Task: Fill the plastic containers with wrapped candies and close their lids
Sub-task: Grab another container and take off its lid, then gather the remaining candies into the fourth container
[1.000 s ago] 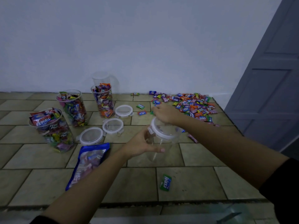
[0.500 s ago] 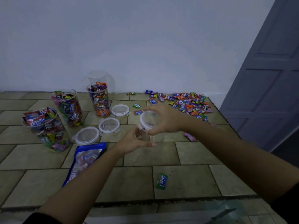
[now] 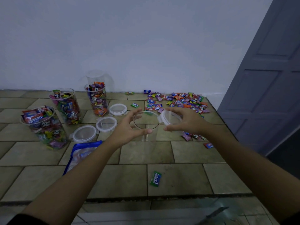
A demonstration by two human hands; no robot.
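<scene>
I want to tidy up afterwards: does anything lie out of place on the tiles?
Yes. One green candy lies alone near the front edge, far from the candy pile at the back right. A few more strays lie apart on the pile's near side.

Tiled surface (image 3: 178, 179) under candies (image 3: 183, 99), lids (image 3: 106, 124), containers (image 3: 97, 98)

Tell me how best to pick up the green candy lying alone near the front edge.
Probably pinch the green candy from above, across its narrow width: it lies flat on the tiles, lengthwise roughly front to back, with both long sides free.
</scene>
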